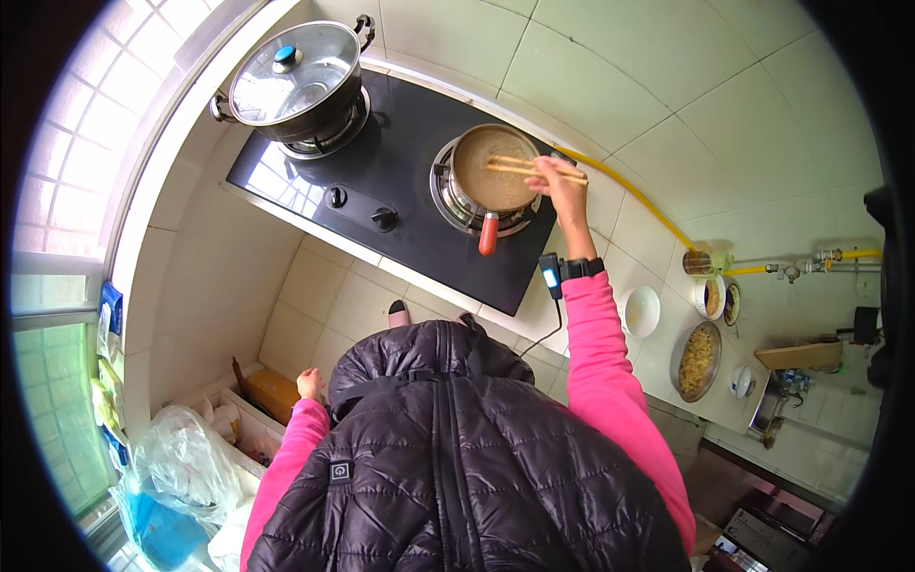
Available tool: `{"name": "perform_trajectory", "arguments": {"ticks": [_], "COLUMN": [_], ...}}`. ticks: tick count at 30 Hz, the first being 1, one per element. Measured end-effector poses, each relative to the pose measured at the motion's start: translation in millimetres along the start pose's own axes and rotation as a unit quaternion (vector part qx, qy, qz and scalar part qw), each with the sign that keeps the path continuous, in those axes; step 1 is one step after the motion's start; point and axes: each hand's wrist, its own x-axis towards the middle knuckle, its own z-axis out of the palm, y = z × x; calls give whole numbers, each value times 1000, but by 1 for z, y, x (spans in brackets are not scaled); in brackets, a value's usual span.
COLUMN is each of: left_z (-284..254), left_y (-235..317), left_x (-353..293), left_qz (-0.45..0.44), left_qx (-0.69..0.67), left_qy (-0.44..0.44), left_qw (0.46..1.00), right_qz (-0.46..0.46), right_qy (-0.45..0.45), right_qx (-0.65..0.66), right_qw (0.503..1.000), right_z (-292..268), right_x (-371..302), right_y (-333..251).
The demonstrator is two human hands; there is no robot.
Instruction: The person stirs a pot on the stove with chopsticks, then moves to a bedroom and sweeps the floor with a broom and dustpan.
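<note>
My right hand (pixel 562 186) is closed around a pair of wooden chopsticks (pixel 513 166), whose tips reach down into a small saucepan (pixel 464 187). The saucepan sits on the right burner of a black glass gas hob (pixel 419 181), its red handle (pixel 488 234) pointing toward me. Inside it is something pale brown that I cannot make out clearly. My left hand (pixel 310 383) hangs low beside my body, away from the hob, fingers curled and nothing visible in them. A strap with a small device (pixel 551 274) and a cable is on my right wrist.
A large lidded pot (pixel 303 81) occupies the left burner. Along the right counter are a white bowl (pixel 640 312), an oval metal dish of yellowish food (pixel 698 360) and smaller bowls. A yellow gas hose (pixel 634 191) runs along the wall. Plastic bags (pixel 181 467) lie lower left.
</note>
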Motion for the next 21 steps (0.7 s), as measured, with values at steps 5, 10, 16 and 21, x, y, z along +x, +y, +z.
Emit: {"name": "perform_trajectory", "arguments": {"ticks": [5,10,16,21], "left_z": [0,0,0,-1], "left_y": [3,0,-2,2], "left_x": [-1,1,-1,-10], "left_qz": [-3,-53,-7,3], "left_qx": [28,-9,-25,-36], "left_qy": [10,-24,-30,-43], "left_qw": [1000,998,999,998], "right_qz": [39,55,-42,87], "right_qy": [117,-21,151,14], "right_qx": [-83,-7,-65,-61], "right_qw": [989,998,985,994], "right_z": [-1,-4,-2,-3], "right_x": [-1,-2,-3,-5], "right_y": [2,4,3,1]}}
